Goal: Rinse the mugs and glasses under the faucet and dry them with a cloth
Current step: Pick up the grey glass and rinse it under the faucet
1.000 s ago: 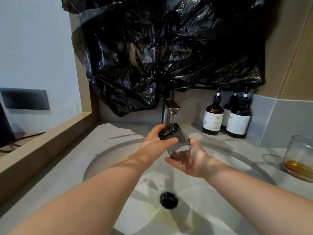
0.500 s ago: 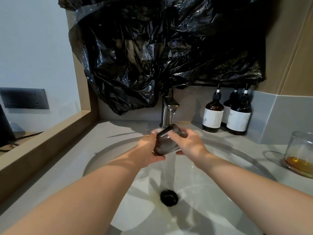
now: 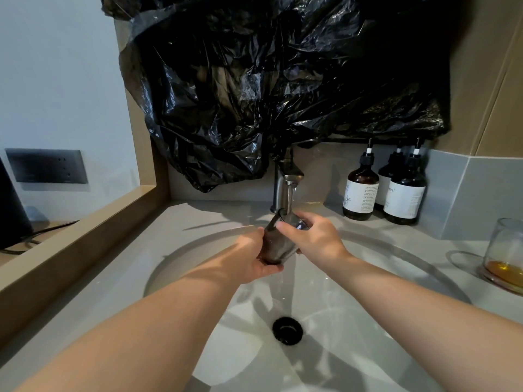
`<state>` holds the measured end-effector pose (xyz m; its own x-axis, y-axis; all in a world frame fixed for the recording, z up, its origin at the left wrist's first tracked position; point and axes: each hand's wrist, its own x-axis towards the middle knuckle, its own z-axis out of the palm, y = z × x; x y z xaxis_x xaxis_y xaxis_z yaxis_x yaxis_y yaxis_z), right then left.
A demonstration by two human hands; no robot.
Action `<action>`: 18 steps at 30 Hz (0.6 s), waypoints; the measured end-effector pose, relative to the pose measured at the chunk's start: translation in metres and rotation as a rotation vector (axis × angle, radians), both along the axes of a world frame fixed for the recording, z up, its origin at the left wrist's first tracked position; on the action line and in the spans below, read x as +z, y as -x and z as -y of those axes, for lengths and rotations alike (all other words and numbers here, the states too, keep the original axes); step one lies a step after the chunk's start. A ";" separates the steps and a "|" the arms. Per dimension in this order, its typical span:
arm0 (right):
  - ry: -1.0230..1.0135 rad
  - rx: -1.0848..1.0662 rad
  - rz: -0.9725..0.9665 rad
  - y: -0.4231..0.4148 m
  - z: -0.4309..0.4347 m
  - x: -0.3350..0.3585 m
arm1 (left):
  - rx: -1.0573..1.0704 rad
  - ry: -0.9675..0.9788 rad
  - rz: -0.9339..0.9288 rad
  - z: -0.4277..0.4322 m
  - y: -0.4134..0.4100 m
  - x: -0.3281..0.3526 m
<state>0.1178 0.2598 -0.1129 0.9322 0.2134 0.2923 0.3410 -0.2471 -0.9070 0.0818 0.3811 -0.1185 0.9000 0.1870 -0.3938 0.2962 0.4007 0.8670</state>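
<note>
My right grip [image 3: 314,241] has shifted from under the dark glass [image 3: 278,243] to pinching its rim, my left grip [image 3: 250,261] curls round its base, mouth now under the running faucet [image 3: 284,188] above the sink [image 3: 368,278], so rinsing is underway

The grey counter [image 3: 127,267] carries three pump bottles [image 3: 360,193] and a clear glass [image 3: 506,250].

A glass [image 3: 278,241] is over the sink [image 3: 368,321] beneath the faucet [image 3: 284,182], bottles [image 3: 360,193] behind-right (a second glass [image 3: 506,250] farther right).

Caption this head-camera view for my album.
Left hand and right hand hold a dark glass under the running faucet.
</note>
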 end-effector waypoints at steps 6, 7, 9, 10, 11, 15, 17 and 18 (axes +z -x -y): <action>-0.212 0.052 -0.383 -0.003 0.011 -0.003 | -0.026 0.035 -0.042 -0.002 0.000 0.002; -0.230 0.102 -0.446 -0.005 0.016 -0.002 | -0.014 0.018 -0.034 -0.002 0.000 0.003; -0.219 0.224 -0.545 -0.008 0.026 -0.002 | 0.026 -0.049 -0.012 -0.001 0.000 0.003; -0.178 0.265 -0.561 -0.010 0.030 -0.001 | 0.035 -0.078 0.005 0.000 0.000 0.004; -0.111 0.283 -0.541 -0.014 0.033 0.000 | 0.033 -0.106 0.028 0.001 0.000 0.003; 0.337 0.207 -0.139 -0.014 0.031 0.008 | 0.002 -0.328 0.137 0.000 -0.001 0.002; 0.599 0.197 0.075 -0.009 0.027 0.009 | 0.006 -0.453 0.181 0.000 -0.001 0.001; 0.737 0.171 0.178 -0.007 0.024 0.007 | 0.006 -0.497 0.209 0.000 -0.001 0.000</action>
